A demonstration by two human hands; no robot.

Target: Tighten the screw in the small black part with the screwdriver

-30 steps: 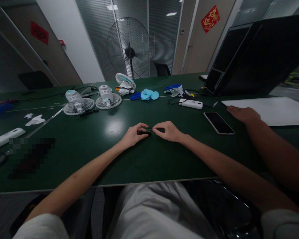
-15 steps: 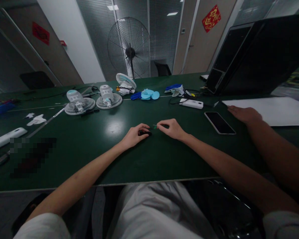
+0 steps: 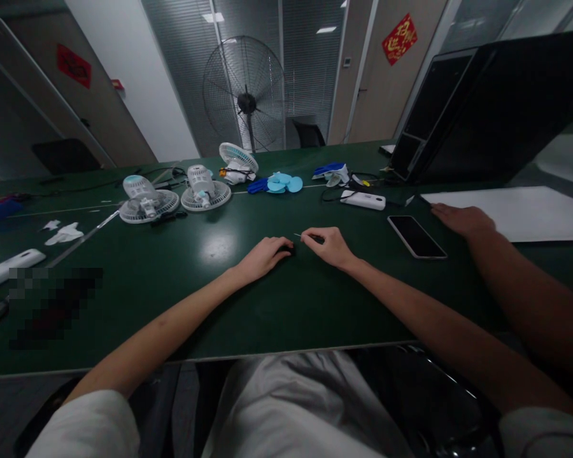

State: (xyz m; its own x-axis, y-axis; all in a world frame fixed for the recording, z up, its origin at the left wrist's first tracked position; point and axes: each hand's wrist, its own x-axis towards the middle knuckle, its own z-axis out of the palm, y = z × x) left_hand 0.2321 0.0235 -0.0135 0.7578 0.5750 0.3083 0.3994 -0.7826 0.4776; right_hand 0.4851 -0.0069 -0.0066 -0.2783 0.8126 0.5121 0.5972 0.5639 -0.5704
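My left hand [image 3: 266,257] rests on the green table, its fingers closed around a small black object [image 3: 288,250] that they partly hide. Just to its right, my right hand [image 3: 329,247] is closed in a pinch on a thin metal-tipped tool [image 3: 297,235]. The slim pale tip points left past the fingertips, above the black object. Something dark shows inside the curled right fingers, perhaps the tool's handle. The two hands are close together but apart.
Small white fans [image 3: 205,191], light-blue fan blades [image 3: 284,183] and a glove [image 3: 332,173] lie farther back. To the right are a white power bank-like device [image 3: 363,200], a phone [image 3: 416,237], another person's hand [image 3: 463,219] on a white sheet [image 3: 530,210], and a large black case [image 3: 496,108].
My left hand has shifted slightly right, closer to the right hand. A small green piece seen between the hands earlier no longer shows. The camera view has turned slightly.
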